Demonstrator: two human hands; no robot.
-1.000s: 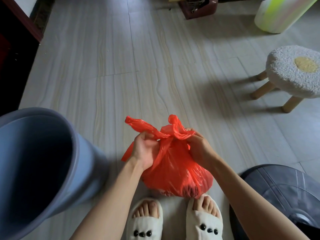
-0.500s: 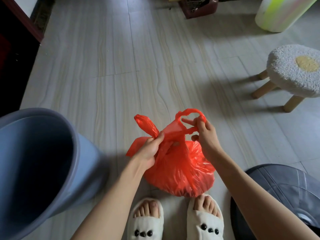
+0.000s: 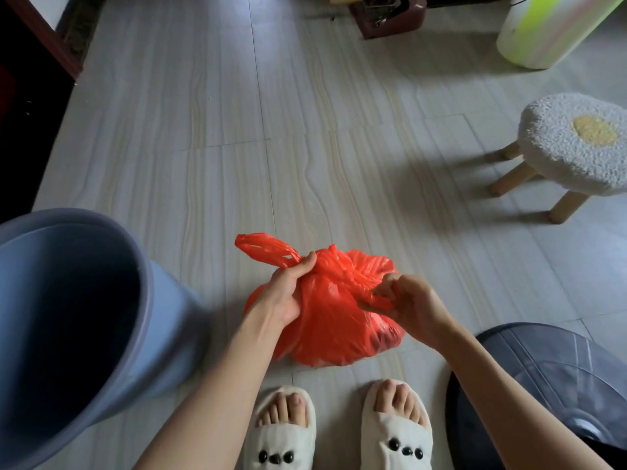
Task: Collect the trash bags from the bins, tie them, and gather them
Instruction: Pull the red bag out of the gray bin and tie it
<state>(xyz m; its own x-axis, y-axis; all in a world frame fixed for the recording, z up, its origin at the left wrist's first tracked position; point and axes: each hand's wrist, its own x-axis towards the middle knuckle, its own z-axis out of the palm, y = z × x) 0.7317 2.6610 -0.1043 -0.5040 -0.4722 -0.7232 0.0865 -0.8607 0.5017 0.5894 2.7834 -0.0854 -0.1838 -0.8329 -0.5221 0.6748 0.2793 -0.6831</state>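
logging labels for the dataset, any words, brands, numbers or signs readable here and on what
None: no text can be read anywhere in this view.
red trash bag: plain plastic, no print showing.
blue bin: no label visible.
white slippers: only black bead-like dots, no writing.
stool: a yellow patch, no lettering.
brown box at the top edge: too small and dark to tell.

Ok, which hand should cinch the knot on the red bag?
Probably the right hand: it pinches the free handle strand, while the left hand grips the red bag neck, anchoring it.
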